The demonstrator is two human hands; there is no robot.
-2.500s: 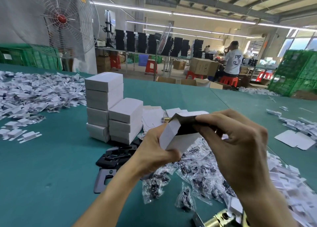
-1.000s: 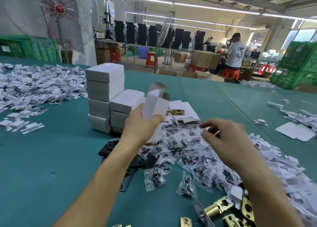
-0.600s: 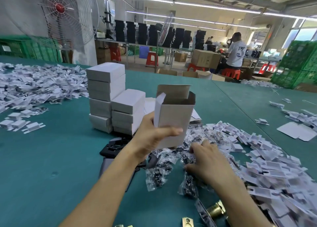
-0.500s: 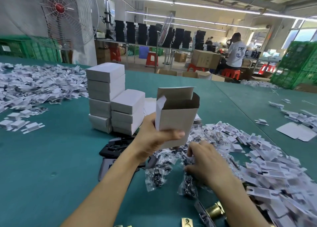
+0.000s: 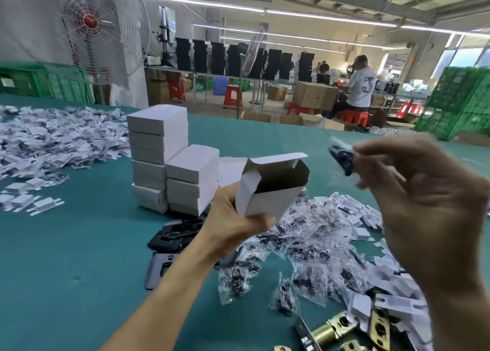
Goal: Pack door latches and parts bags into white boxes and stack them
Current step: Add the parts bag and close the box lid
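My left hand [image 5: 233, 223] grips an open white box [image 5: 270, 191] by its lower end, top flaps up and its dark inside showing. My right hand [image 5: 424, 205], raised and blurred to the right of the box, pinches a small clear parts bag [image 5: 342, 157] with dark pieces inside. Below the hands a heap of parts bags [image 5: 305, 252] lies on the green table [image 5: 66, 258]. Brass door latches [image 5: 334, 329] lie at the bottom right. Closed white boxes [image 5: 169, 159] stand stacked in two columns behind the held box.
Black plates [image 5: 175, 231] lie in front of the stack. Flat white inserts are spread at the left [image 5: 53, 138] and the right [image 5: 371, 218]. A big fan [image 5: 90, 24], green crates [image 5: 456, 99] and a seated person [image 5: 360, 88] are beyond the table.
My right hand has lifted off the heap with one parts bag and come up to the right of the box. The left hand has tilted the open box toward it.
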